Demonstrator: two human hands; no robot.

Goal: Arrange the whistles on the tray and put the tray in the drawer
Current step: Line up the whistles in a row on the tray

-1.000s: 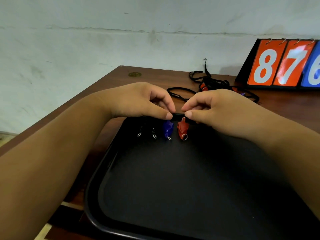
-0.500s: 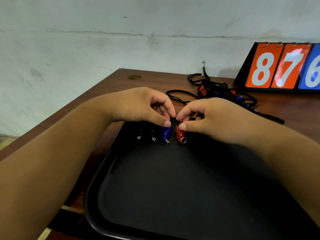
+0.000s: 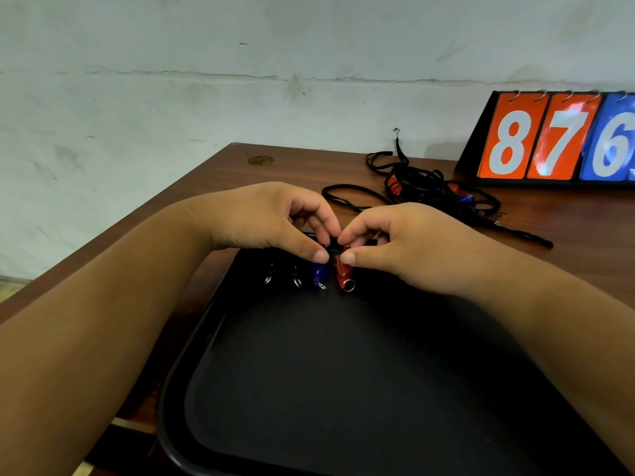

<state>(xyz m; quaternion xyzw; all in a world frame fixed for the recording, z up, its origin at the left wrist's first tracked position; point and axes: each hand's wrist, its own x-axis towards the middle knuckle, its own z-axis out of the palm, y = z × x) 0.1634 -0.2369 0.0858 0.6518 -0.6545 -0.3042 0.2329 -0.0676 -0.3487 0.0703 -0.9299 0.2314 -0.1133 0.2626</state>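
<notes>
A black tray (image 3: pixel 343 372) lies on the brown table in front of me. Along its far edge several whistles stand in a row: two black ones, showing mostly as metal rings (image 3: pixel 297 281), then a blue whistle (image 3: pixel 319 271) and a red whistle (image 3: pixel 343 274). My left hand (image 3: pixel 275 218) pinches the top of the blue whistle. My right hand (image 3: pixel 405 242) pinches the top of the red whistle. The fingertips of both hands nearly touch. The upper parts of the whistles are hidden under my fingers.
A tangle of black lanyards with more red and blue whistles (image 3: pixel 429 190) lies behind my hands on the table (image 3: pixel 275 166). A flip scoreboard (image 3: pixel 556 139) reading 8 7 6 stands at the back right against the wall. The table's left edge runs diagonally.
Both hands have drawn closer together over the blue and red whistles and dropped slightly toward the tray. The red whistle has tilted a little; the view has shifted slightly.
</notes>
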